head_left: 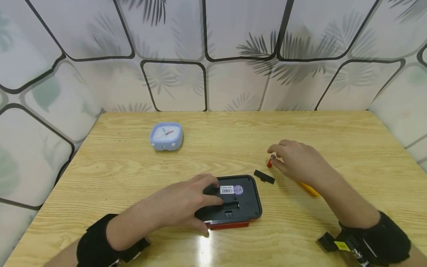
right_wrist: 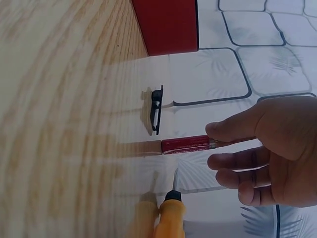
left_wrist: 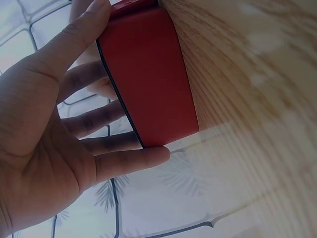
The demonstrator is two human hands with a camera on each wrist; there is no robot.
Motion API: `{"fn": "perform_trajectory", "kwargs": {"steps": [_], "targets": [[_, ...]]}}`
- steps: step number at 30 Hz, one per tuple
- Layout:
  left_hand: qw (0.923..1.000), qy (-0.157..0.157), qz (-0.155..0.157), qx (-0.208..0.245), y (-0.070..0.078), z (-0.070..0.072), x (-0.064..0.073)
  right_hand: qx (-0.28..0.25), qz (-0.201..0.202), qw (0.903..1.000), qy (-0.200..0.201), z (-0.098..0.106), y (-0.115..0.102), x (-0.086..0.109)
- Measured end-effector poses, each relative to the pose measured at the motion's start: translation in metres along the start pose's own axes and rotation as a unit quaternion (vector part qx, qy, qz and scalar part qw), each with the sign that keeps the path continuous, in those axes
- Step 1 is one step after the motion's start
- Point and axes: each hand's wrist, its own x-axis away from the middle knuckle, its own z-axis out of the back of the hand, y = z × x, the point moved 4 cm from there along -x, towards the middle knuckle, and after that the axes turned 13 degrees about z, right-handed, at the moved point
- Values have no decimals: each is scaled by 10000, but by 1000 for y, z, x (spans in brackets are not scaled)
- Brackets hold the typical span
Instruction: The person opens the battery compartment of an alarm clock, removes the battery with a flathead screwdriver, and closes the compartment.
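Note:
A red device with a black back [head_left: 248, 196] lies face down on the table, its slim battery slot [head_left: 235, 205] uncovered. My left hand [head_left: 186, 200] holds it by its left end, fingers over the back and thumb at the near edge. In the left wrist view the red side [left_wrist: 148, 79] shows between thumb and little finger. My right hand [head_left: 297, 159] pinches a small red battery [right_wrist: 185, 145] by its upper end, upright with its lower end right at the tabletop. Between the device and this hand lies a black battery cover [head_left: 264, 177].
A screwdriver with a yellow handle [right_wrist: 171, 218] lies under the right forearm. Farther back on the left stands a light blue alarm clock [head_left: 166, 136]. Patterned fabric [head_left: 233, 85] closes off the rear of the wooden table [head_left: 116, 178].

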Motion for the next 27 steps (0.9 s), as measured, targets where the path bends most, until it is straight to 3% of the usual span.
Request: {"fn": "perform_trajectory", "kwargs": {"steps": [6,9,11,14,17,27], "targets": [[9998,-5,148,125,0,0,1,445,195,9948,890,13,-8,1],[9997,5,202,150,0,0,1,196,248,9936,1081,17,-14,1],[9997,11,218,140,0,0,1,-99,317,9954,897,16,-19,1],[9995,-6,256,159,0,0,2,-479,413,9977,259,10,-24,-1],[9995,-17,262,159,1,-1,1,-542,468,9970,-280,3,-26,-2],[9988,-84,368,313,0,-1,1,-578,332,9908,-1176,-10,-25,-3]]}}
